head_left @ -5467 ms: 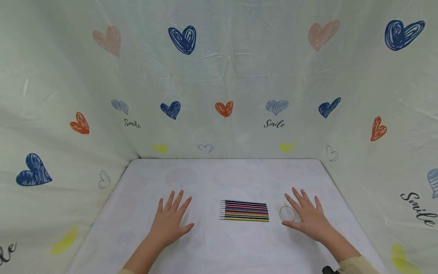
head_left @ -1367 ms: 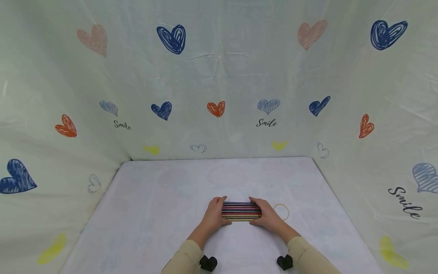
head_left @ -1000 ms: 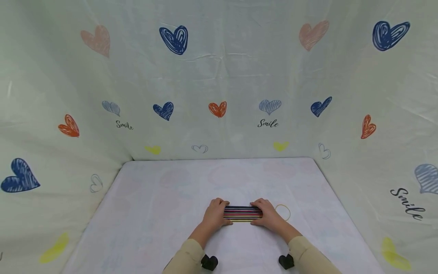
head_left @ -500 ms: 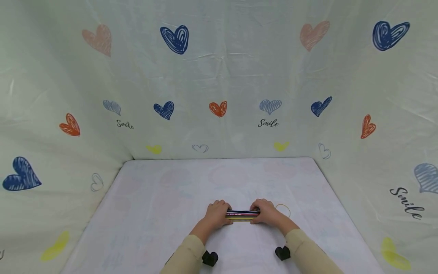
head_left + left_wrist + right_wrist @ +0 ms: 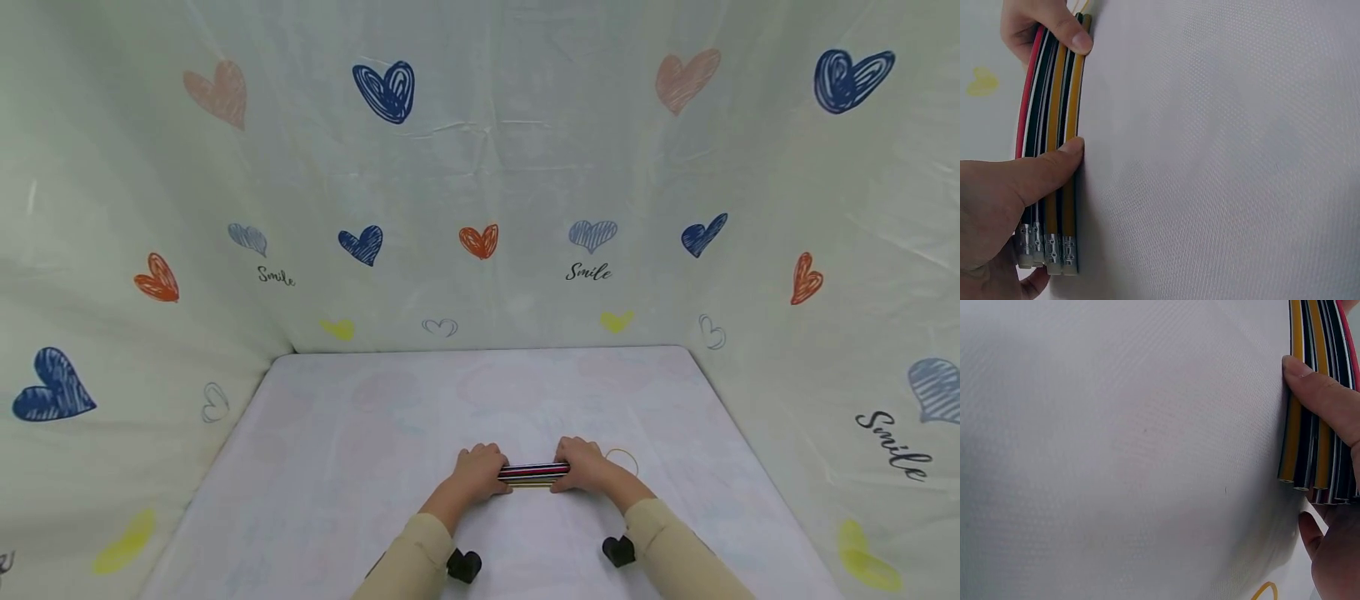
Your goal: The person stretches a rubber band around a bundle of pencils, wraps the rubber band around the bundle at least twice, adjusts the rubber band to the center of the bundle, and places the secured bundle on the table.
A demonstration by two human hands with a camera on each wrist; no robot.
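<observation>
A bundle of striped pencils (image 5: 534, 475) lies sideways between my two hands, in red, yellow, black and white. My left hand (image 5: 477, 473) grips the eraser end, thumb on the near side and fingers over the far side. In the left wrist view, white erasers (image 5: 1054, 269) with metal bands poke out past that thumb. My right hand (image 5: 587, 465) grips the opposite end the same way. Flat, unsharpened pencil ends (image 5: 1300, 486) show beyond its thumb in the right wrist view. Just behind the right hand is a thin yellow rubber band (image 5: 624, 452), partly hidden by that hand.
The white-covered table (image 5: 360, 433) spreads out around the hands. Behind and on both sides hangs a pale curtain (image 5: 525, 183) printed with hearts and the word "Smile". Dark heart-shaped pieces (image 5: 464, 567) sit by both sleeves.
Both hands, first spread apart and open, have come in and taken hold of the flat row of pencils. The row has been squeezed into a narrower, thicker bundle; the rubber band stays beside it.
</observation>
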